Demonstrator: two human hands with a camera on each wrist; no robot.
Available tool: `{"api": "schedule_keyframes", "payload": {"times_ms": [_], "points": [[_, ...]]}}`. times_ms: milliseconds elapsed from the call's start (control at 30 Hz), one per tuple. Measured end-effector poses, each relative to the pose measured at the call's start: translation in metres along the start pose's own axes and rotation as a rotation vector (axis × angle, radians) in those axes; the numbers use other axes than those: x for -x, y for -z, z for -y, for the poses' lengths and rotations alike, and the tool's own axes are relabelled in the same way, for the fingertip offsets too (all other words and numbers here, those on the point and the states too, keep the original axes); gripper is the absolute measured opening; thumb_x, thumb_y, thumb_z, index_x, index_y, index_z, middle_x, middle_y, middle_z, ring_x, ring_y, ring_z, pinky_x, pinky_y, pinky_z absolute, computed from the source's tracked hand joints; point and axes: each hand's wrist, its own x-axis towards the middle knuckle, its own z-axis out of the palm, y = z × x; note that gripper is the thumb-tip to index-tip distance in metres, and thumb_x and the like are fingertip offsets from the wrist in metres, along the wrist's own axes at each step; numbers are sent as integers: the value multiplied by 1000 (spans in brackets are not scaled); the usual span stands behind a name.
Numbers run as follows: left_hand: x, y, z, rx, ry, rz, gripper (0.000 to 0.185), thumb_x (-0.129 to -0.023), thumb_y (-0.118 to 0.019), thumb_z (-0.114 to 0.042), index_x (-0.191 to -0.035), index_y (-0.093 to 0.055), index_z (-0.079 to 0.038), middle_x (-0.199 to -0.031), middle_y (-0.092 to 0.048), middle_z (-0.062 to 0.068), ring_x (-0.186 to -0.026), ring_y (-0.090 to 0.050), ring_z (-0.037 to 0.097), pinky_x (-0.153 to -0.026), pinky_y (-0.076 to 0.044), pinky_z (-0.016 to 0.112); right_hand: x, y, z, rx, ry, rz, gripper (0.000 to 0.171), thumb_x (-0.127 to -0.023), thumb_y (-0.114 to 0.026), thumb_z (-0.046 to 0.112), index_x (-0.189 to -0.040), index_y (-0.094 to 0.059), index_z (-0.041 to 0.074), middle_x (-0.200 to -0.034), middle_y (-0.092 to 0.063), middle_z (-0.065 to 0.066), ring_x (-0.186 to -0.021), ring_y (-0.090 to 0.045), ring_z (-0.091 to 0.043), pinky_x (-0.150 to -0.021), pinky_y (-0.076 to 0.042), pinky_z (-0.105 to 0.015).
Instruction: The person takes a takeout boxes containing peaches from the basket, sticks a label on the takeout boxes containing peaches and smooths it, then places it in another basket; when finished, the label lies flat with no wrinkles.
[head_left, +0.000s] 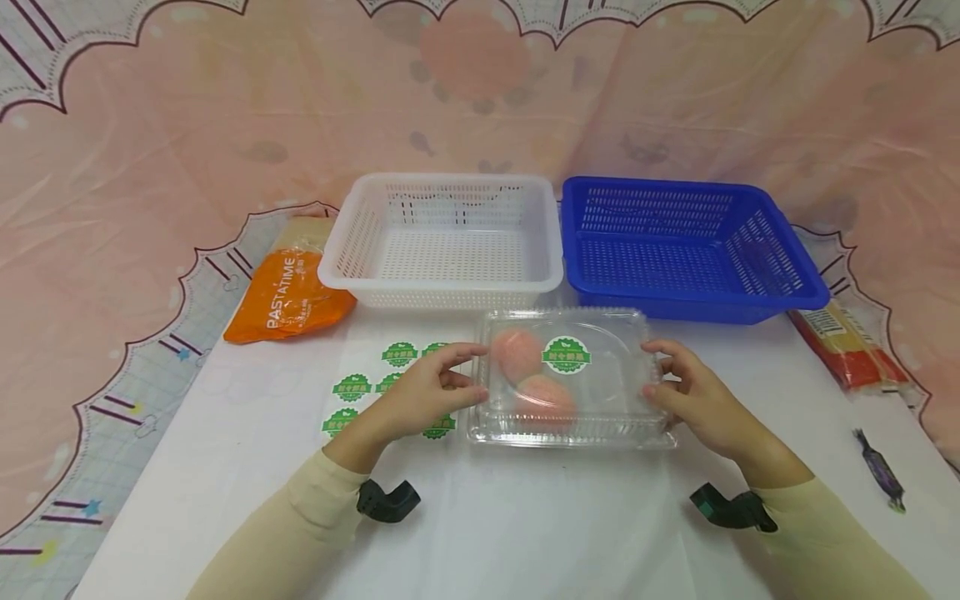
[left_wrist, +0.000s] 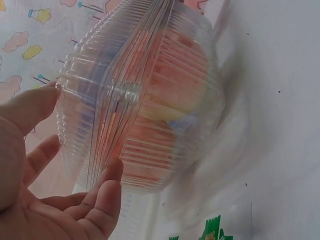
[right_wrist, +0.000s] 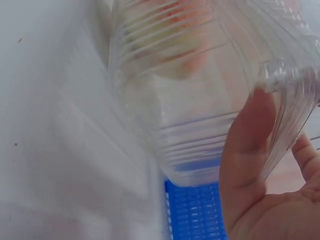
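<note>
A clear plastic clamshell box (head_left: pixel 607 379) is held between the two hands, in front of the baskets. Its lid is down and bears a round green sticker (head_left: pixel 566 355). Two pinkish peaches (head_left: pixel 543 400) lie inside, toward its left half. At the left end, the left hand (head_left: pixel 427 387) has its fingertips and thumb on the side and rim. My right hand (head_left: pixel 697 396) grips the opposite end; in the right wrist view its thumb (right_wrist: pixel 250 145) presses the rim. A sheet of green round stickers (head_left: pixel 352 387) lies partly under the left hand.
Behind the box stand a white basket (head_left: pixel 442 296) and a blue basket (head_left: pixel 697 304), side by side. An orange pasta bag (head_left: pixel 288 292) lies at the left, a red and yellow packet (head_left: pixel 855 350) at the right. A small dark wrapped candy (head_left: pixel 881 471) lies near the right edge.
</note>
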Motion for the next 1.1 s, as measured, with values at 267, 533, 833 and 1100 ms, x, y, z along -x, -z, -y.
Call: {"api": "schedule_keyframes", "payload": {"times_ms": [267,533,833,1100], "points": [[2,-3,-7,18,-45,1,59,-91,-74,-15,-146,-50,-10,-155,-37,19,-109,-65,23,-85,-55,35,5,-1,-1,-111,128,-40,59,-94,-47,-16,-133,-51,28,-103,-51,-7,-80,-62,-9,-55,-51,-24],[2,-4,-16,29,-68,3,60,-93,-71,-14,-148,-48,-12,-155,-38,12,-112,-63,24,-88,-55,37,10,-1,2,-195,198,-120,62,-91,-41,-22,-133,-52,22,-105,-53,-5,-78,-63,-11,-61,-54,-23],[-2,-5,-23,84,-116,15,62,-95,-69,-10,-151,-43,-9,-156,-37,13,-118,-60,28,-91,-54,37,13,0,9,-266,237,-176,59,-89,-36,-23,-131,-52,16,-106,-54,-8,-78,-63,-14,-60,-56,-25],[-8,-7,-30,82,-128,10,63,-94,-69,-11,-151,-43,-9,-156,-39,11,-121,-58,27,-92,-54,37,13,7,12,-355,292,-132,56,-92,-36,-20,-133,-51,14,-107,-53,-8,-80,-64,-13,-61,-57,-25]]}}
